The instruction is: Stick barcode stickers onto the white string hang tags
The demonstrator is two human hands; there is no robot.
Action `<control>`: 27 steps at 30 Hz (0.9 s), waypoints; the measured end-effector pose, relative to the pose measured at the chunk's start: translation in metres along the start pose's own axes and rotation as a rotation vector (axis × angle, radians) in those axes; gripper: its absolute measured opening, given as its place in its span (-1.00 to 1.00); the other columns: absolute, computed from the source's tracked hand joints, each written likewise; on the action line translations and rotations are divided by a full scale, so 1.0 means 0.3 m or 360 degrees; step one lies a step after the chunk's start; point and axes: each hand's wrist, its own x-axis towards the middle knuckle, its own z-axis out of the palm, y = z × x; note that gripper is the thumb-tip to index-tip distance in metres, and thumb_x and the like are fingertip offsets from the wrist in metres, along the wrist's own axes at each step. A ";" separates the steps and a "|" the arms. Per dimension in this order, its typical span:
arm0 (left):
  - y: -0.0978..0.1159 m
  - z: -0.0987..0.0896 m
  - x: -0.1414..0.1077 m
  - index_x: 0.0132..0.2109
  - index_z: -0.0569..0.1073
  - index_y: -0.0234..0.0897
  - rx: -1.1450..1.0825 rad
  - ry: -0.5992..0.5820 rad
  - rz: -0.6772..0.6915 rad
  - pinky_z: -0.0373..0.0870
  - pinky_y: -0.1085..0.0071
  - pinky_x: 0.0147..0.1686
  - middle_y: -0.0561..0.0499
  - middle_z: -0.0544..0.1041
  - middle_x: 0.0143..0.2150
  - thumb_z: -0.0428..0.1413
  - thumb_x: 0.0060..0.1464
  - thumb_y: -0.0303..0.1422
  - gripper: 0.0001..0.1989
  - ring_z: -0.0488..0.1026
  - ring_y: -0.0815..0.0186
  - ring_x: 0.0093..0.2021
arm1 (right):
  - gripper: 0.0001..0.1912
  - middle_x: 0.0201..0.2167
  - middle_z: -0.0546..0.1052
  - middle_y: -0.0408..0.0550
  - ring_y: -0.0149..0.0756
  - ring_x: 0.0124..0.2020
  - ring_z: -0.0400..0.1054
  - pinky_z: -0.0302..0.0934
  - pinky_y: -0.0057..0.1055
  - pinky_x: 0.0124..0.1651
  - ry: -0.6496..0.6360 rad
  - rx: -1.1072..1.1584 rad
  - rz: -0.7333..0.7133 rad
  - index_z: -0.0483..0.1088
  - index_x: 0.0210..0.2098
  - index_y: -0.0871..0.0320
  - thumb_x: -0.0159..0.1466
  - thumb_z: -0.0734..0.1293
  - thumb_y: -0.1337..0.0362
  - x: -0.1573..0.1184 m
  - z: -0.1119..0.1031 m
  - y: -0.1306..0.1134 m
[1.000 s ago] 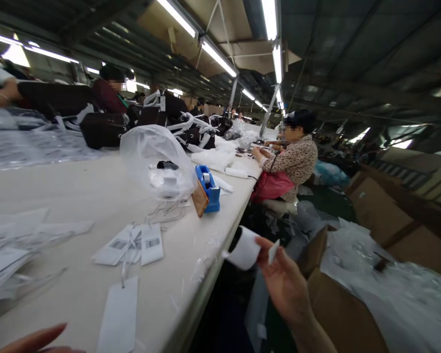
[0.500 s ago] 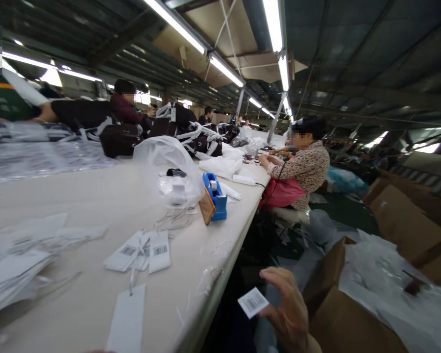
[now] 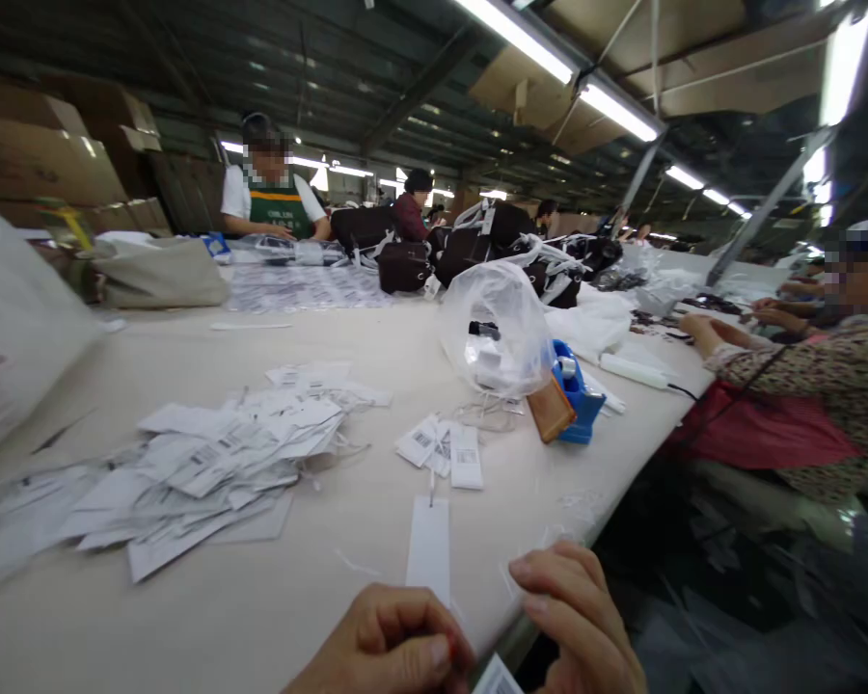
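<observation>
At the bottom centre, my left hand (image 3: 397, 641) has its fingers curled, thumb against the index finger, with something small and red at the tips. Close to its right, my right hand (image 3: 583, 617) holds a small white barcode label (image 3: 497, 678) low at the frame's bottom edge, its upper fingers bent. Just beyond my left hand lies a blank white tag (image 3: 428, 549) with a string. Several barcode tags (image 3: 466, 457) lie behind it. To the left is a large loose pile of white printed tags (image 3: 238, 448).
A blue tape dispenser (image 3: 584, 400) stands near the table's right edge, beside a clear plastic bag (image 3: 499, 328). Dark bags with white straps (image 3: 477, 246) are heaped behind. One person (image 3: 275, 198) stands across the table; another, in a patterned shirt (image 3: 839, 366), sits at right.
The view has swung left, bringing the tag pile fully into sight. My left hand has come up into view, and my right hand is now beside it, over the table's edge, with the label lower.
</observation>
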 end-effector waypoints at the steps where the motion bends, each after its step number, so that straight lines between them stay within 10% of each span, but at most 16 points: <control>1: -0.002 -0.004 0.002 -0.39 0.58 -0.32 -0.0010 -0.0051 -0.0003 0.05 0.56 -0.58 0.07 0.40 -0.59 0.25 -0.16 -0.09 -0.66 0.24 0.49 -0.58 | -0.54 -0.35 0.55 0.02 -0.09 -0.36 0.48 0.22 -0.03 -0.10 0.0007 0.0045 0.0037 0.27 -0.02 0.02 0.14 0.33 -0.01 0.003 0.017 -0.009; 20: 0.071 0.030 -0.030 -0.56 0.44 -0.36 0.0090 0.0066 -0.0228 0.11 0.54 -0.60 0.10 0.37 -0.67 0.20 -0.35 -0.38 -0.87 0.23 0.50 -0.66 | -0.34 -0.26 0.46 0.07 -0.11 -0.24 0.40 0.34 -0.21 -0.24 -0.0524 0.0683 0.0175 0.21 0.09 0.11 0.11 0.31 -0.10 -0.023 0.079 0.021; 27: 0.041 0.015 0.000 -0.48 0.44 -0.34 -0.0120 0.0201 -0.0341 0.08 0.63 -0.76 0.11 0.40 -0.71 0.27 -0.34 -0.11 -0.63 0.23 0.52 -0.76 | -0.63 -0.30 0.47 0.08 -0.19 -0.27 0.40 0.24 -0.17 -0.09 0.0228 -0.0044 -0.0174 0.34 -0.11 0.23 0.29 0.18 0.07 -0.011 0.101 -0.002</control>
